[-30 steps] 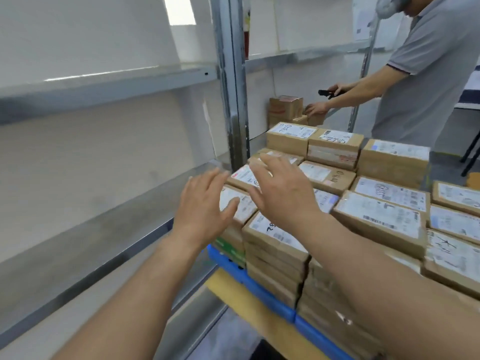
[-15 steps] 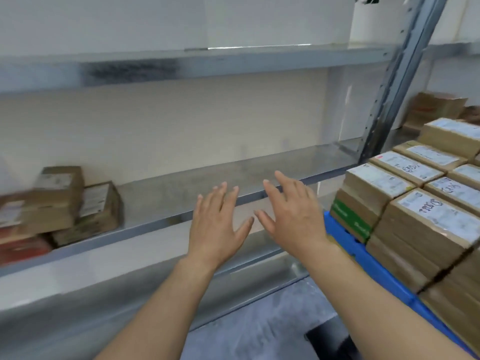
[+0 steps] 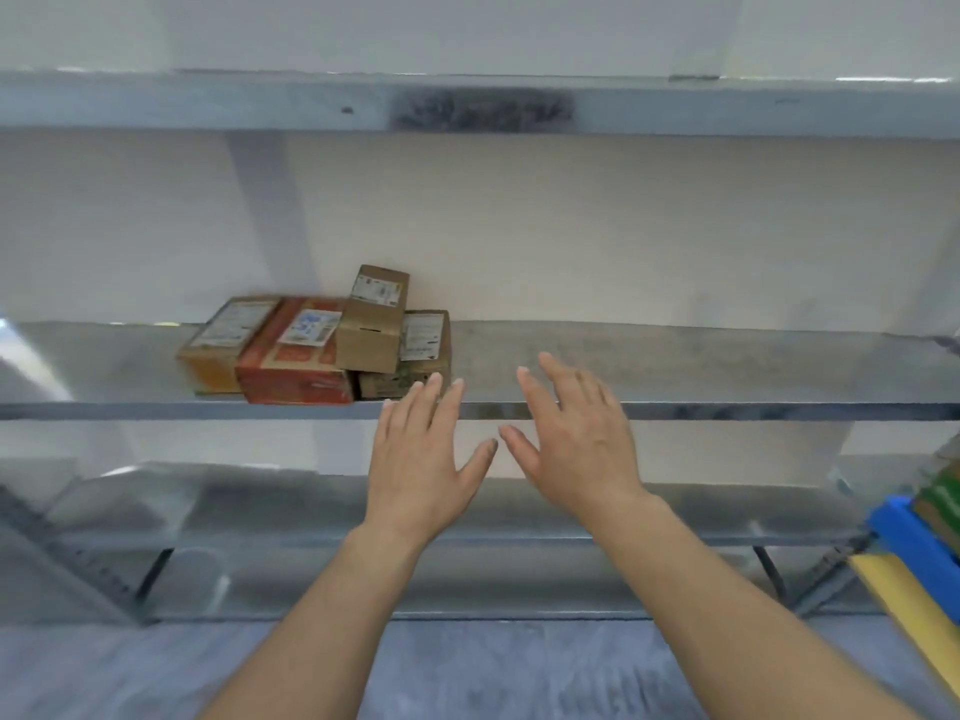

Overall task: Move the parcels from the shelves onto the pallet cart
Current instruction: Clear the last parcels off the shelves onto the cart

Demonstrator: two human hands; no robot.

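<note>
Presently both my hands are empty, fingers spread; the cardboard parcels (image 3: 322, 350) lie upper left of my left hand (image 3: 423, 459), which is nearer than my right hand (image 3: 576, 439).

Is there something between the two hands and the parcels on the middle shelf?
Nothing visible. Both hands are open and empty; the left hand has its fingertips at the near corner of the parcels, the right hand hovers beside them over bare shelf.
</note>
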